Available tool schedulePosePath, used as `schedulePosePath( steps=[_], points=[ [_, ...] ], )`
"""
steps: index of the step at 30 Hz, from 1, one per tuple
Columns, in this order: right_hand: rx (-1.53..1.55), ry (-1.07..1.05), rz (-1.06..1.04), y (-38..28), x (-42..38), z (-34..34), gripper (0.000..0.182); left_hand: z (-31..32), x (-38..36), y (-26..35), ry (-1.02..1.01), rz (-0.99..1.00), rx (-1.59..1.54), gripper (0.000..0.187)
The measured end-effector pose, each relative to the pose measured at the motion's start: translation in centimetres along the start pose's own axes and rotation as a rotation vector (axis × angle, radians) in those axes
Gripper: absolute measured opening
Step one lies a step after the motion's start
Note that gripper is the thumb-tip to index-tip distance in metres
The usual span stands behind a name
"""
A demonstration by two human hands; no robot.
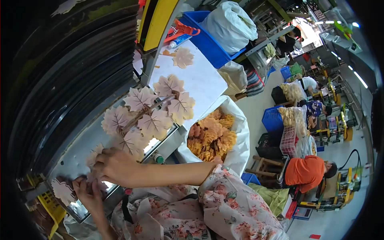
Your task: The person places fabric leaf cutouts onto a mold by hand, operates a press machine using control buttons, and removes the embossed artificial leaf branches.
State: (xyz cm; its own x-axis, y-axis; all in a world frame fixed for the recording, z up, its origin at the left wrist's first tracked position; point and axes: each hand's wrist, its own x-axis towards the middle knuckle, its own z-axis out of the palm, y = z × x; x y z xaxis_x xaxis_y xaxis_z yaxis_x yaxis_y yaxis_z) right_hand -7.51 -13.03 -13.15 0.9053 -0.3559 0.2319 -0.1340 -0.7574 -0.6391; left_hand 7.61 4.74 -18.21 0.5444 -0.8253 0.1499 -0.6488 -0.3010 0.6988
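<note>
My right hand (115, 168) reaches in from the right, its fingers bent down over a pale artificial leaf at the lower end of a leaf spray (142, 116). Just below it, my left hand (89, 195) has thumb and fingers pinched together on a pinkish artificial leaf. What lies between the right fingertips is partly hidden. The spray has several veined, cream-pink maple-shaped leaves around a brown stem (146, 112) and lies on a metal work surface (72, 160). Another loose leaf (63, 192) sits left of my left hand.
A white sack (242, 132) full of orange-brown leaves stands right of the work surface. A white sheet (204, 82) holds a single leaf (183, 58). Beyond are a blue crate (196, 20), a yellow basket (52, 208), a yellow-black machine post (157, 24) and a person in orange (305, 173).
</note>
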Motion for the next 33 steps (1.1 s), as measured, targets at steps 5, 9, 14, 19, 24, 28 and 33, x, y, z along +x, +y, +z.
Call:
schedulePosePath(
  steps=[5, 9, 14, 19, 24, 28, 33],
  points=[
    [0.268, -0.149, 0.114, -0.6, 2.1, -0.2, 0.067, 0.3, -0.6, 0.3, 0.033, -0.185, -0.271, 0.025],
    [0.543, -0.126, 0.182, 1.2, 2.9, 2.1, 0.076, -0.1, -0.2, 2.3, 0.24, -0.413, -0.711, 0.029],
    [0.919, -0.161, 0.341, 1.0, 2.8, 1.1, 0.039, -1.1, 1.7, 6.8, 0.122, -0.47, -0.783, 0.017],
    [0.8, -0.383, 0.553, 1.0, 3.6, 0.2, 0.025, -0.4, 2.2, 6.2, 0.159, -0.411, -0.708, 0.016],
    [0.703, -0.352, 0.509, 0.5, 4.2, 0.2, 0.023, 0.1, 1.4, 5.0, 0.128, -0.445, -0.732, 0.019],
    [0.66, -0.354, 0.531, 0.7, 4.4, 0.1, 0.025, -0.2, 1.8, 4.5, 0.107, -0.483, -0.726, 0.02],
    [0.446, -0.285, 0.389, 0.6, 3.1, -0.6, 0.03, -1.2, 1.8, 5.3, 0.159, -0.548, -0.838, 0.02]
  ],
)
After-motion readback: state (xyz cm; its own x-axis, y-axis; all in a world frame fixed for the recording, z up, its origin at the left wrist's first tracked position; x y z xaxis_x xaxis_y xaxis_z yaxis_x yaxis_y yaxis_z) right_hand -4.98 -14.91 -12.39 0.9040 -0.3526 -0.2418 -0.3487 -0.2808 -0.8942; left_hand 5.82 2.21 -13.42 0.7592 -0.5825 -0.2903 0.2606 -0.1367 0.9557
